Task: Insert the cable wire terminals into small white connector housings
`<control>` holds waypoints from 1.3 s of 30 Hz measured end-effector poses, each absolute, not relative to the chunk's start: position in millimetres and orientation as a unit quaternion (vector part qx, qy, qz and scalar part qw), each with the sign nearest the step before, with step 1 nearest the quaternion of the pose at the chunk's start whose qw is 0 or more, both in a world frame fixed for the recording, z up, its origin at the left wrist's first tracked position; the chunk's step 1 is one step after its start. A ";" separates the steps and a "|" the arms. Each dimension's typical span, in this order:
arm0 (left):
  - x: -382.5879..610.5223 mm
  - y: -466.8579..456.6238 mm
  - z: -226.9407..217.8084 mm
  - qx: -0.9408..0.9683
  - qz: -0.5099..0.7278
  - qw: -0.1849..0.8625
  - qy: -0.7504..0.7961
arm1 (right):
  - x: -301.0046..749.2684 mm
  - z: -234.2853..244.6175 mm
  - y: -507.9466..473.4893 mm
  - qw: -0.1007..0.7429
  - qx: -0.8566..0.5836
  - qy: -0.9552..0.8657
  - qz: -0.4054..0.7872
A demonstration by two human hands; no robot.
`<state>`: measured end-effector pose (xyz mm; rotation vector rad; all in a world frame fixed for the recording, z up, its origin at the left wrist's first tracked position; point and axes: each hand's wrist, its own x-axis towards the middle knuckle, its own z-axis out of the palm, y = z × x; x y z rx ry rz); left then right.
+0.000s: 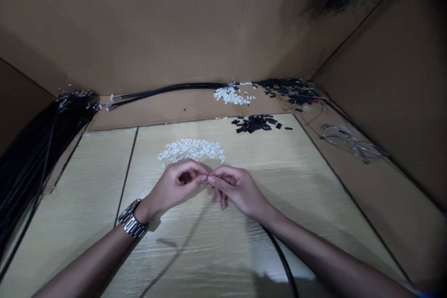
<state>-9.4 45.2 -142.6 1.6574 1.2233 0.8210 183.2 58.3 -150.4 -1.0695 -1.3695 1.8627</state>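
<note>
My left hand (174,186), above a wrist with a metal watch (132,220), pinches thin coloured wires with thumb and forefinger. Right beside it, my right hand (239,188) is closed on the same wires, its fingertips almost meeting the left ones. The wires are tiny and mostly hidden; a reddish tint shows between the fingers. A black cable (284,260) emerges below my right forearm and runs to the front edge of the view; its upper part is covered by the hand. Just beyond my hands lies a spread of small white plastic pieces (192,149).
Small black pieces (256,123) lie at the table's back edge. Behind them are more white pieces (232,95) and a dark heap (289,88) with loose wires. A thick cable bundle (38,135) fills the left side. Cardboard walls (157,23) enclose the table.
</note>
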 end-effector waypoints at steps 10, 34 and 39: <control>-7.8 43.5 -138.8 0.663 0.338 0.438 0.504 | 181.3 -150.2 61.2 0.292 -0.422 -0.491 0.704; -11.3 43.3 -139.5 0.681 0.340 0.451 0.466 | 181.6 -147.2 60.0 0.311 -0.395 -0.506 0.700; -13.2 42.0 -141.4 0.663 0.328 0.488 0.463 | 182.5 -147.6 58.4 0.314 -0.393 -0.518 0.692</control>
